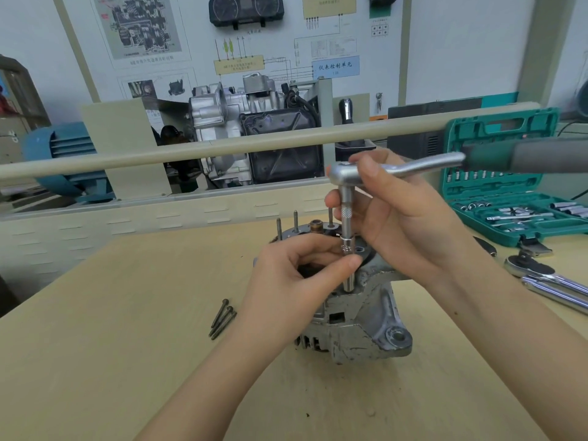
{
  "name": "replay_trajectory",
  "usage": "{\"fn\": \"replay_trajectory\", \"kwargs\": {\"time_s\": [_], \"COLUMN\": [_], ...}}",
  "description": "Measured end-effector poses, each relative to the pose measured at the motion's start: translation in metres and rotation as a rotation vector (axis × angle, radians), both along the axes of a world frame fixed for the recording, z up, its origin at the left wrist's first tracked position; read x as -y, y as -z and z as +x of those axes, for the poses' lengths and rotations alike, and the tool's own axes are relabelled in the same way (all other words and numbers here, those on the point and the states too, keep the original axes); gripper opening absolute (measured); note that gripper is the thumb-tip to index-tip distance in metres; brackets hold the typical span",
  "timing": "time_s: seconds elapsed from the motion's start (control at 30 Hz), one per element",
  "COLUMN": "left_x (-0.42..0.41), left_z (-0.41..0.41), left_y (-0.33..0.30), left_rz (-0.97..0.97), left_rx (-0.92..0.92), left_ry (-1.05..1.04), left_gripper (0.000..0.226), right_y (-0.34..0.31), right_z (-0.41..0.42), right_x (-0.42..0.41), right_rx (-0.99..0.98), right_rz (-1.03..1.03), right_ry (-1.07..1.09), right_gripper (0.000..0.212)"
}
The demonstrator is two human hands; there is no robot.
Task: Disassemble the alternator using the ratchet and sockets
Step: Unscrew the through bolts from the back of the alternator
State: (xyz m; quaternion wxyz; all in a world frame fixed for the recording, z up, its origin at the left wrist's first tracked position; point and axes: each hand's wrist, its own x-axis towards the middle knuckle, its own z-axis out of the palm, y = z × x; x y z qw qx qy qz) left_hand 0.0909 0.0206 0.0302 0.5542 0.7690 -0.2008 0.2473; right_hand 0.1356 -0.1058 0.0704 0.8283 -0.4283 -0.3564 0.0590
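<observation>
left hand point(296, 272) pinches socket point(348, 275) | right hand point(397, 218) holds ratchet point(391, 170) | alternator point(356, 319) on table point(127, 313)

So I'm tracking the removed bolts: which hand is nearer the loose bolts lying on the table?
Left. The left hand holds the socket just right of the loose bolts; the right hand is farther right and higher, on the ratchet.

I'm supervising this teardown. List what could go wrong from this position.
1. The ratchet sits on a tall extension and socket, steadied only by fingertips of the left hand; it may tilt off the bolt.
2. The alternator stands unclamped on the table and could tip under torque.
3. The removed bolts lie loose and could roll away.
</observation>
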Motion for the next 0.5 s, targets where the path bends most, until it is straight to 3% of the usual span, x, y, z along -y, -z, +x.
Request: {"fn": "replay_trajectory", "kwargs": {"time_s": [0.1,0.23,0.5], "left_x": [-0.0017,0.0019,0.0039], "left_z": [0.0000,-0.0026,-0.0007], "left_y": [0.0003,0.0014,0.0026], "left_rz": [0.016,0.095,-0.064], "left_rx": [-0.026,-0.030,-0.017], "left_ry": [0.015,0.039,-0.043], "left_gripper": [0.004,0.010,0.011], "right_y": [0.0006,-0.0011,-0.0002], "right_z": [0.0006,0.0022,-0.0016], "right_x": [-0.0005,-0.0014,-0.0023], "right_rx": [0.016,-0.032,-0.023], "right_rz": [-0.052,-0.127,-0.035], "right_ry": [-0.037,-0.056,-0.055], "right_gripper": [0.022,0.035,0.025]}}
